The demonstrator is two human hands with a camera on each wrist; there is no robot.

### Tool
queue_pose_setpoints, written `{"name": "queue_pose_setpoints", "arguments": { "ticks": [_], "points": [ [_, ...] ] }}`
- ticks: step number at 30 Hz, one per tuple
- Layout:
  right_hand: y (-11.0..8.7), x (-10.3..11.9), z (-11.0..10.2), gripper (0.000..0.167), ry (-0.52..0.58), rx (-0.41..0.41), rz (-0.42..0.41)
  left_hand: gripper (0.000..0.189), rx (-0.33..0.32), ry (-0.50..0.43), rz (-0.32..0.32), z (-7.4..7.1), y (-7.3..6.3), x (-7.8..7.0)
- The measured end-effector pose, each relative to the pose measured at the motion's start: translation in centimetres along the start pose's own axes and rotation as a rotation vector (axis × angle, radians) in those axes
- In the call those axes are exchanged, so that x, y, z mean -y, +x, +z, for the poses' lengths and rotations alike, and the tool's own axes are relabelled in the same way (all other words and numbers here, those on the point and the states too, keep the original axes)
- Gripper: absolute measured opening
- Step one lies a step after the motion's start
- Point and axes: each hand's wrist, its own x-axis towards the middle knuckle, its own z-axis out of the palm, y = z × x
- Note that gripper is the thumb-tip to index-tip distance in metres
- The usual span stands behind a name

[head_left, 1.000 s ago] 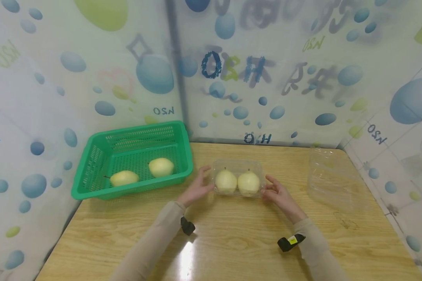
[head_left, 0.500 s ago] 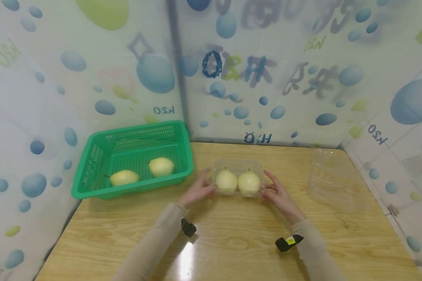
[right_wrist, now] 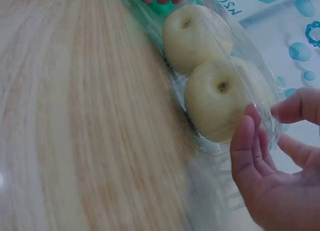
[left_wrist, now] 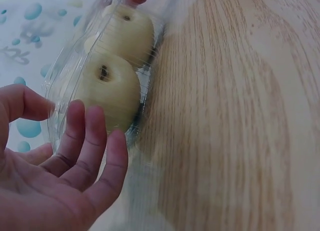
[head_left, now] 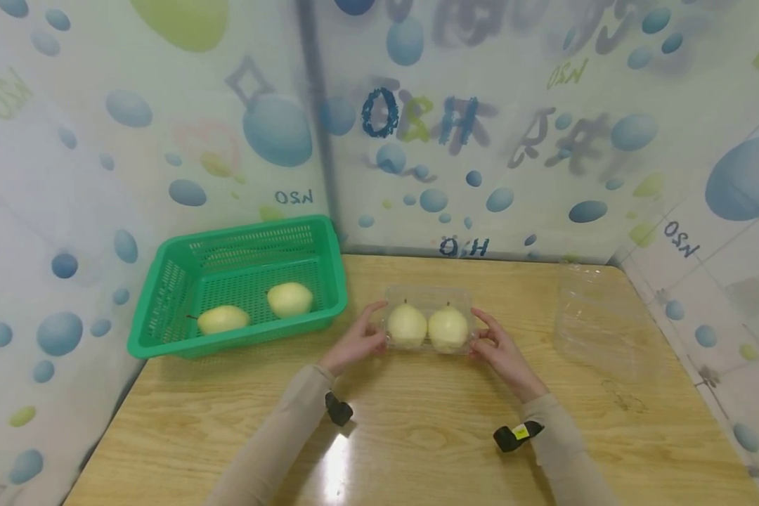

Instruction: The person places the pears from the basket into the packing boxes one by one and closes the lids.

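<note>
A clear plastic fruit box (head_left: 428, 295) stands on the wooden table with two pale yellow pears (head_left: 407, 326) side by side inside. My left hand (head_left: 359, 344) holds its left end, thumb and fingertips at the plastic edge. At the opposite end my right hand (head_left: 498, 351) pinches the rim between thumb and fingers. In the left wrist view, the clear wall covers the near pear (left_wrist: 107, 88), and fingertips lie against the box's corner. The right wrist view shows the other end, with a pear (right_wrist: 217, 98) close behind the fingers.
A green plastic basket (head_left: 237, 344) sits at the left with two more pears (head_left: 223, 320) in it. At the right of the table (head_left: 417, 436) lie clear, empty plastic boxes (head_left: 597, 323). A patterned wall stands behind the table.
Both hands have drawn in slightly at the box's ends, the right index finger moving inward to the rim. The box and pears stay in nearly the same place.
</note>
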Motion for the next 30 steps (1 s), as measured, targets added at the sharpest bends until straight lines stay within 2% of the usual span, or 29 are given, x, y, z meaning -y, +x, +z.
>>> {"name": "queue_pose_setpoints", "arguments": {
  "ticks": [3,5,23,30],
  "points": [
    [0.1,0.3,-0.2,0.066,-0.003,0.023,0.004,0.068,0.005,0.012,-0.005,-0.1,0.1,0.1],
    [0.2,0.5,-0.4,0.066,-0.012,0.043,0.013,0.071,0.004,0.011,-0.006,-0.3,0.5,0.9],
    [0.7,1.8,-1.1,0.075,-0.092,0.131,0.113,0.078,0.047,-0.053,-0.001,-0.7,0.8,1.1],
    [0.9,2.3,-1.3,0.079,-0.093,0.166,0.157,0.081,0.079,-0.049,-0.051,-1.2,1.0,0.8]
  ]
}}
